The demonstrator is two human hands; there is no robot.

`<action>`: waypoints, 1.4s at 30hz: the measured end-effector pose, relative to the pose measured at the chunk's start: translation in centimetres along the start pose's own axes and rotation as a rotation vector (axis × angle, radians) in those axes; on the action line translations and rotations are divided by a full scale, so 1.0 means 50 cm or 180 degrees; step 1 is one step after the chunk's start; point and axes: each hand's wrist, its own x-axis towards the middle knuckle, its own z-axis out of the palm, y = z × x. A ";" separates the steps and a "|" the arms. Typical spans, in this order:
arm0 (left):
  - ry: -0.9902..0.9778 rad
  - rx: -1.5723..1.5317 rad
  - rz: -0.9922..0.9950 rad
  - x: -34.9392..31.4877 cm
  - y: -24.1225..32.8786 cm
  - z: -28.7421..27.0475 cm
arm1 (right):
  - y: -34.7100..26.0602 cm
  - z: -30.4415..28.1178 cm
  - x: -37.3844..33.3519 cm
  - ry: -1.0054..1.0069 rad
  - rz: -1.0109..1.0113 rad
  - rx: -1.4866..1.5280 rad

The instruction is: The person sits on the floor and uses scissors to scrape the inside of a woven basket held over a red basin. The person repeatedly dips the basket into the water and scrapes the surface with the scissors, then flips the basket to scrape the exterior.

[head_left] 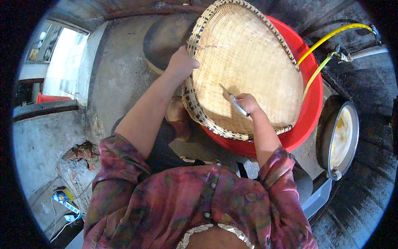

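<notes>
A large woven bamboo tray (253, 54) with a black-and-tan rim leans over a red plastic tub (314, 106). My left hand (182, 64) is closed on the left part of its rim, thumb on the inner side. Over the lower middle of the weave, my right hand (248, 103) is closed round a slim white-handled tool (239, 106). A thin dark end points up and left from the handle, close to the weave; its exact kind is too small to tell. The hand's shadow falls on the tray beside it.
A yellow hose (336, 31) and a yellow-green hose (317, 76) run from wall taps towards the tub. A metal basin (350, 137) stands at the right. Behind my left hand is a dark round vessel (166, 39). A power strip (66, 204) lies at lower left.
</notes>
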 end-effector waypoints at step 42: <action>-0.0014 0.0092 -0.0092 0.001 0.001 0.000 | 0.030 -0.004 -0.006 0.0437 -0.0089 0.0178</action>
